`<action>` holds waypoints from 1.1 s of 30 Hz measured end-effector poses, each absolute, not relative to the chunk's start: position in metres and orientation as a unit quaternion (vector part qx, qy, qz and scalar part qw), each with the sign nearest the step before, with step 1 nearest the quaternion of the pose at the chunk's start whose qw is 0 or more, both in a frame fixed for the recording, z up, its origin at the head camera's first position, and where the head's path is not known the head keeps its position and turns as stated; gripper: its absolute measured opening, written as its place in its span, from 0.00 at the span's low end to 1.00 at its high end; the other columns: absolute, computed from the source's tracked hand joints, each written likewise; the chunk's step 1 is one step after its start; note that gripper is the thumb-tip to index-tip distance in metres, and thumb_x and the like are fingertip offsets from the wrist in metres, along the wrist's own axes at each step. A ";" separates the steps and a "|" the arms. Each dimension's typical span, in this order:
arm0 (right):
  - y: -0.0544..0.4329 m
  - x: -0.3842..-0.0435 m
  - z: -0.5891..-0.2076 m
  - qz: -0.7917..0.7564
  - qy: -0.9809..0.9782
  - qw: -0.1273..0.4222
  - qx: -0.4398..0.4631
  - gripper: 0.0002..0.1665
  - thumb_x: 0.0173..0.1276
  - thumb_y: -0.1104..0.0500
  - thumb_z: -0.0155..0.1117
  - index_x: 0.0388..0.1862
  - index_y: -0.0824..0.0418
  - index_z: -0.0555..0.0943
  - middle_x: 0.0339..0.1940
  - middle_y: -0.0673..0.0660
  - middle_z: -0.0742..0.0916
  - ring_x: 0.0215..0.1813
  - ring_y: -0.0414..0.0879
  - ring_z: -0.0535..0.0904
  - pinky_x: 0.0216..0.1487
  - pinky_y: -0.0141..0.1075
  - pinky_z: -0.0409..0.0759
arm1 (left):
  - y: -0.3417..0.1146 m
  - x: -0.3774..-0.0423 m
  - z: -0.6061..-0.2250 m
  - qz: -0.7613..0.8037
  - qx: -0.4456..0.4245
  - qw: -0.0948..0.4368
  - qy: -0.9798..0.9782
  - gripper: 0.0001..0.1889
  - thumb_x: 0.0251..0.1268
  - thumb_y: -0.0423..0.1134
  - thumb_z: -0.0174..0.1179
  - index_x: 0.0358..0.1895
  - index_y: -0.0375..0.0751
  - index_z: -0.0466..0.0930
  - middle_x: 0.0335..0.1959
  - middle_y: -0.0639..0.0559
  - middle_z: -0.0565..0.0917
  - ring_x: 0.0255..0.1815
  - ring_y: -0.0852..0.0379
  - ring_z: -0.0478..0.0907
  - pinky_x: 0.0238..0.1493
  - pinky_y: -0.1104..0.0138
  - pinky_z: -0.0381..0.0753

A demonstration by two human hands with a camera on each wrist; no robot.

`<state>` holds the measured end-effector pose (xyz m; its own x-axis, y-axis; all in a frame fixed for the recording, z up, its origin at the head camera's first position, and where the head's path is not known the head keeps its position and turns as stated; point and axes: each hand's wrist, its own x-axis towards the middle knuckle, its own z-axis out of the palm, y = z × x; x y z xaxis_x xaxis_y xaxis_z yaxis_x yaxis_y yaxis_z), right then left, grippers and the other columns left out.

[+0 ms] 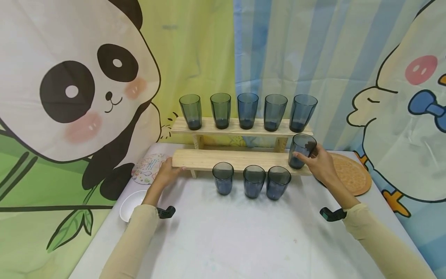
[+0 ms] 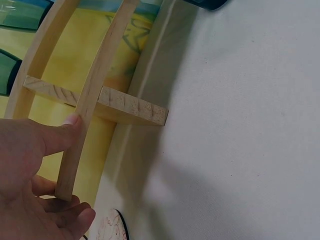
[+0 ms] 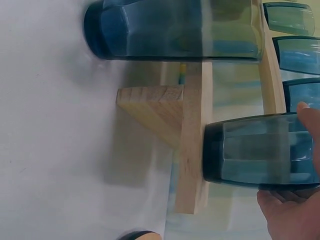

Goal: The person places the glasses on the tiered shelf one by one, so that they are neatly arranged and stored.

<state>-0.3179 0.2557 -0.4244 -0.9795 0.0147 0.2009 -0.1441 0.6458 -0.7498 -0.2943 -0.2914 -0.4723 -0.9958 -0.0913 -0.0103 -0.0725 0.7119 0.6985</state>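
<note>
A blue-grey drinking glass (image 1: 298, 157) stands upright at the right end of the lower board of a two-tier wooden shelf (image 1: 223, 158). My right hand (image 1: 322, 164) grips it around the upper part, and its base meets the board in the right wrist view. At the opposite end of that board, my left hand (image 1: 168, 172) holds the wood, thumb (image 2: 70, 131) against the front edge and fingers around the end. Several matching glasses (image 1: 247, 112) stand in a row on the upper board. Three more, including a left one (image 1: 223, 180), are on the table before the shelf.
On the table's left lie a patterned round mat (image 1: 148, 170) and a white dish (image 1: 131, 203), partly behind the left forearm. A round wooden-looking board (image 1: 352, 174) lies at the right. Cartoon curtains hang close behind the shelf. White cloth (image 1: 237, 240) covers the table.
</note>
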 end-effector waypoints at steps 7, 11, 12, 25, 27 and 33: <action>0.260 -0.310 -0.426 0.460 -0.884 0.076 0.035 0.65 0.69 0.31 0.69 0.87 0.64 0.50 0.81 0.74 0.67 0.80 0.69 0.65 0.77 0.61 0.69 | -0.292 -0.294 -0.472 -0.380 0.040 0.016 -0.924 0.39 0.78 0.44 0.63 0.77 0.20 0.56 0.75 0.19 0.64 0.78 0.24 0.61 0.81 0.37 0.58; 0.264 -0.288 -0.425 0.485 -0.870 0.086 0.018 0.66 0.72 0.34 0.68 0.89 0.62 0.42 0.86 0.69 0.59 0.85 0.66 0.58 0.82 0.59 0.61 | -0.292 -0.293 -0.471 -0.380 0.039 0.014 -0.924 0.39 0.78 0.43 0.62 0.77 0.20 0.56 0.75 0.20 0.64 0.77 0.23 0.60 0.80 0.36 0.57; 0.264 -0.281 -0.425 0.494 -0.865 0.092 0.016 0.65 0.72 0.35 0.68 0.89 0.62 0.43 0.86 0.68 0.59 0.85 0.66 0.58 0.83 0.59 0.60 | -0.292 -0.293 -0.471 -0.380 0.039 0.014 -0.924 0.38 0.78 0.43 0.62 0.77 0.21 0.57 0.75 0.20 0.64 0.77 0.24 0.60 0.81 0.36 0.57; 0.223 -0.242 -0.491 0.495 -0.865 0.030 0.078 0.61 0.67 0.37 0.75 0.86 0.64 0.55 0.84 0.67 0.66 0.83 0.66 0.62 0.81 0.51 0.65 | -0.291 -0.295 -0.471 -0.382 0.026 0.020 -0.923 0.38 0.78 0.42 0.62 0.78 0.21 0.57 0.76 0.21 0.63 0.79 0.24 0.58 0.81 0.36 0.53; 0.216 -0.245 -0.501 0.498 -0.863 0.019 0.083 0.61 0.66 0.36 0.76 0.85 0.62 0.57 0.84 0.66 0.66 0.83 0.65 0.62 0.81 0.50 0.65 | -0.291 -0.295 -0.471 -0.383 0.027 0.019 -0.923 0.38 0.78 0.42 0.62 0.78 0.22 0.57 0.76 0.21 0.63 0.78 0.24 0.59 0.81 0.36 0.55; 0.203 -0.250 -0.515 0.513 -0.852 0.034 0.101 0.56 0.64 0.40 0.79 0.82 0.60 0.63 0.79 0.67 0.73 0.79 0.67 0.69 0.80 0.55 0.67 | -0.292 -0.295 -0.473 -0.383 0.034 0.013 -0.923 0.38 0.78 0.43 0.62 0.79 0.23 0.56 0.76 0.22 0.63 0.78 0.25 0.59 0.81 0.36 0.55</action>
<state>-0.2502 0.2027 -0.5145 -0.9771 -0.1373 0.1626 -0.2079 0.4537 -0.8666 -0.2953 -0.2924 -0.4732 -0.9973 -0.0736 -0.0020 -0.0534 0.7041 0.7081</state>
